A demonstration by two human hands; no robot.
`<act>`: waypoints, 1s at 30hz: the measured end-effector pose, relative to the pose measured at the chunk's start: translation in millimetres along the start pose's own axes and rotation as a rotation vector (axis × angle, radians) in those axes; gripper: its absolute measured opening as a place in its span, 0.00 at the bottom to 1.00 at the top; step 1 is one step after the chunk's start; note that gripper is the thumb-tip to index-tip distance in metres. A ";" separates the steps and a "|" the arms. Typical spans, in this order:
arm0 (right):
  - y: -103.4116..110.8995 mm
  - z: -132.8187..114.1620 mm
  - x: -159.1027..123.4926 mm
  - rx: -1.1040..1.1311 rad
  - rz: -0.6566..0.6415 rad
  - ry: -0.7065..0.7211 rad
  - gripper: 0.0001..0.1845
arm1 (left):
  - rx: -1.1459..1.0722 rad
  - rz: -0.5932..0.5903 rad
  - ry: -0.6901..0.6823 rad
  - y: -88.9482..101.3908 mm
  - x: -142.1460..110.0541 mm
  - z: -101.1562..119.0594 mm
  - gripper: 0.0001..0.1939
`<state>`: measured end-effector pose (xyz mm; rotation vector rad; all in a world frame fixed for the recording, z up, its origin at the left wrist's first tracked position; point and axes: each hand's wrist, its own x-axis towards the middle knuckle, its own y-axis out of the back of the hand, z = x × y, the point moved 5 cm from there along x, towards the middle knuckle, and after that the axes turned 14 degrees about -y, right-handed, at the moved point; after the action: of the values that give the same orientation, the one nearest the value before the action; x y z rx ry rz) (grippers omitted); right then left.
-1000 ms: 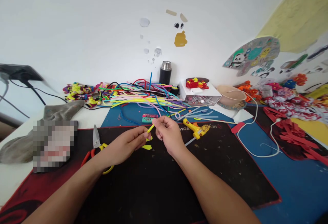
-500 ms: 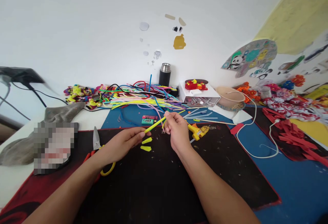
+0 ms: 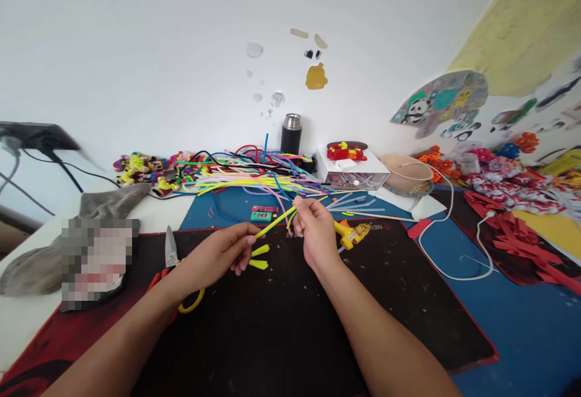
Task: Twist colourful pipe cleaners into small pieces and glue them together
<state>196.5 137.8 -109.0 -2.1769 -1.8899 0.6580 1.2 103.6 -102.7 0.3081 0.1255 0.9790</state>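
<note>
Head view. The yellow stem (image 3: 274, 223) is held up over the near mat, spanning the gap between the two hands. Long axis slants: low end to the left and closer to the person, high end to the right and farther off, toward the wall. It looks straight along the span that shows.

Left hand (image 3: 227, 253): thumb and forefinger pinched on the lower end, the other fingers curled beneath. Right hand (image 3: 316, 235): fingertips pinched on the stem farther up, remaining fingers folded in. Both grasp it, so neither is nearer; the stem lies directly between them. A yellow length shows past the right fingertips; cannot tell if it is the same stem.

Below the span, on the black mat (image 3: 272, 330), two short yellow pieces (image 3: 259, 264) lie side by side, the left hand nearer to them. Contact with its fingers: cannot tell.

Scissors (image 3: 170, 248) lie beyond the left forearm, handles partly covered by it. Yellow glue gun (image 3: 353, 235) just beside the right hand, on its outer side. Behind, along the wall, a loose heap of coloured stems (image 3: 247, 180) on the blue-covered tabletop (image 3: 526, 336); a small teal box (image 3: 261, 217) sits between heap and hands.
</note>
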 end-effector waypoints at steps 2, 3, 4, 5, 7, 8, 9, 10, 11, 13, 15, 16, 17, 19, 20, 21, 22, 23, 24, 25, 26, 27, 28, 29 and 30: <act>0.4 0.2 0.1 0.000 0.002 0.001 0.22 | -0.052 0.021 -0.026 1.5 0.6 -1.8 0.22; 0.3 0.3 0.1 0.000 0.000 0.002 0.22 | -0.083 0.032 -0.032 2.6 1.0 -2.9 0.22; 0.1 0.4 0.1 0.000 -0.004 0.004 0.23 | -0.113 0.042 -0.034 3.7 1.3 -4.1 0.22; -0.4 0.6 0.1 -0.002 -0.009 0.005 0.23 | -0.138 0.049 -0.032 4.7 1.7 -5.2 0.23; -1.3 0.8 -0.1 -0.004 -0.017 0.005 0.22 | -0.159 0.054 -0.019 6.2 2.3 -6.8 0.23; -1.6 0.8 -0.3 -0.003 -0.018 0.005 0.22 | -0.159 0.052 -0.013 6.5 2.5 -7.2 0.23; -1.8 0.7 -0.5 -0.002 -0.020 0.004 0.22 | -0.157 0.048 -0.008 6.6 2.7 -7.4 0.23; -2.0 0.6 -0.8 0.000 -0.021 0.003 0.22 | -0.157 0.043 -0.005 6.5 2.8 -7.5 0.23; -2.1 0.4 -1.2 0.004 -0.021 0.004 0.21 | -0.162 0.042 -0.004 6.3 2.8 -7.6 0.23; -2.2 0.0 -1.8 0.008 -0.022 0.005 0.21 | -0.178 0.041 -0.004 6.0 2.6 -8.3 0.23; -2.3 -0.1 -2.4 0.009 -0.022 0.006 0.21 | -0.185 0.035 -0.001 5.7 2.1 -9.7 0.22; -2.4 0.0 -2.5 0.008 -0.022 0.006 0.21 | -0.179 0.031 0.001 5.7 1.9 -10.4 0.22; -2.5 0.1 -2.7 0.006 -0.023 0.007 0.21 | -0.167 0.029 0.000 5.9 1.6 -10.9 0.22; -2.8 0.0 -2.8 0.001 -0.025 0.009 0.22 | -0.130 0.028 -0.010 6.5 1.3 -10.8 0.23; -2.9 -0.1 -2.8 -0.002 -0.026 0.010 0.22 | -0.110 0.027 -0.016 6.8 1.1 -10.2 0.23; -3.0 -0.2 -2.9 -0.004 -0.026 0.012 0.22 | -0.090 0.024 -0.020 6.9 0.9 -9.6 0.24; -3.0 -0.4 -2.9 -0.004 -0.026 0.012 0.22 | -0.075 0.016 -0.020 6.6 0.7 -9.0 0.25; -3.0 -0.5 -3.1 -0.003 -0.025 0.012 0.22 | -0.066 0.004 -0.016 6.0 0.3 -8.6 0.26; -3.0 -0.6 -3.2 0.000 -0.024 0.010 0.22 | -0.060 -0.009 -0.012 5.3 -0.2 -8.2 0.26; -3.0 -0.7 -3.4 0.003 -0.023 0.008 0.22 | -0.057 -0.021 -0.010 4.8 -0.7 -7.9 0.27; -3.0 -0.7 -3.7 0.006 -0.024 0.005 0.22 | -0.056 -0.029 -0.009 4.4 -1.3 -7.5 0.27; -3.1 -0.6 -4.0 0.010 -0.025 0.003 0.22 | -0.059 -0.034 -0.009 4.2 -1.9 -7.2 0.27; -3.2 -0.6 -4.3 0.015 -0.027 0.000 0.22 | -0.061 -0.035 -0.006 4.4 -2.5 -6.8 0.27; -3.4 -0.5 -4.5 0.020 -0.030 -0.003 0.22 | -0.063 -0.032 -0.002 4.8 -3.1 -6.4 0.28; -3.5 -0.3 -4.7 0.027 -0.034 -0.005 0.22 | -0.063 -0.027 0.003 5.2 -3.5 -5.8 0.28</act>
<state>193.1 133.9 -106.3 -2.1237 -1.9050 0.6795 -6.4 104.5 -106.7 0.2459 0.1013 0.9544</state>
